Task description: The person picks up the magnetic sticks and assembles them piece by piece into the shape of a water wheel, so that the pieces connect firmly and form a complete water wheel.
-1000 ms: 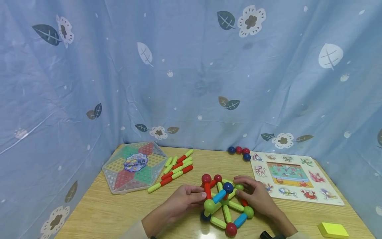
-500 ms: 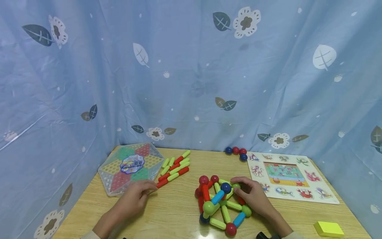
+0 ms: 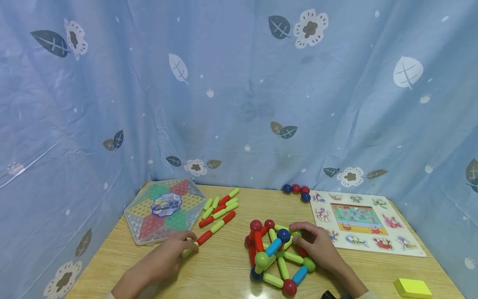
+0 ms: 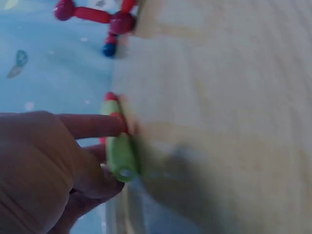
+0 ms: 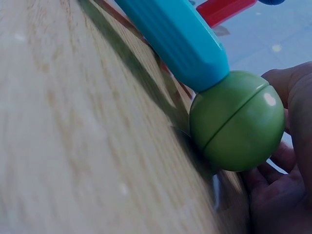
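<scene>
A row of red and light-green toy rods (image 3: 204, 238) joined end to end lies slanting on the table. My left hand (image 3: 164, 254) pinches its near end, a green rod (image 4: 121, 156) between thumb and fingers in the left wrist view. To the right stands a construction of coloured balls and rods (image 3: 274, 248), with a raised part on its left side. My right hand (image 3: 317, 248) holds a green ball (image 3: 296, 234) at its far right corner. Close up in the right wrist view are another green ball (image 5: 237, 122) and a blue rod (image 5: 178, 44) of the construction.
More loose red and green rods (image 3: 218, 213) lie just beyond the row. A hexagonal Chinese checkers box (image 3: 143, 207) sits at the left. Several blue and red balls (image 3: 296, 189) are at the back, near a sea-animal puzzle board (image 3: 373, 245). A yellow block (image 3: 412, 287) lies front right.
My left hand has left the construction, reached left to the rods and taken the row's near end, drawing it slightly nearer and apart from the others. My right hand stays put.
</scene>
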